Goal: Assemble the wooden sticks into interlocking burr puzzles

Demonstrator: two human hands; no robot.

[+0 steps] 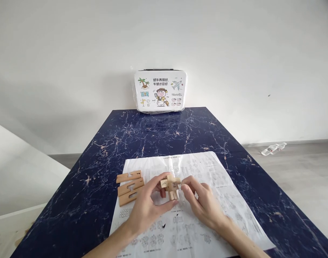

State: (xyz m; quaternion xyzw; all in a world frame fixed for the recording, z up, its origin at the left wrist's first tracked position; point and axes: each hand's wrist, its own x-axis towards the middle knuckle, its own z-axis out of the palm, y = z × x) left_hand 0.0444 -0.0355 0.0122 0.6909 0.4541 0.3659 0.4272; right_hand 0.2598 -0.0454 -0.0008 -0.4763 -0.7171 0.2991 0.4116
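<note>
A small wooden burr puzzle (172, 186) of interlocked pale bars, with handwritten numbers 3, 2 and 1 on its faces, is held above the printed sheet. My left hand (148, 200) grips it from the left, thumb below and fingers behind. The fingers of my right hand (200, 199) are pinched together at the puzzle's right end; their tips hide the exact contact. Left of my left hand lie flat wooden pieces: a notched one (128, 176) at the back, and slotted ones (126, 189) nearer me, partly covered by the hand.
A large white instruction sheet (220, 200) with printed diagrams lies under my hands on the dark blue marbled table (158, 139). A white cartoon-printed case (161, 91) stands at the far edge against the wall. Clear plastic packaging (273, 148) is on the floor at right.
</note>
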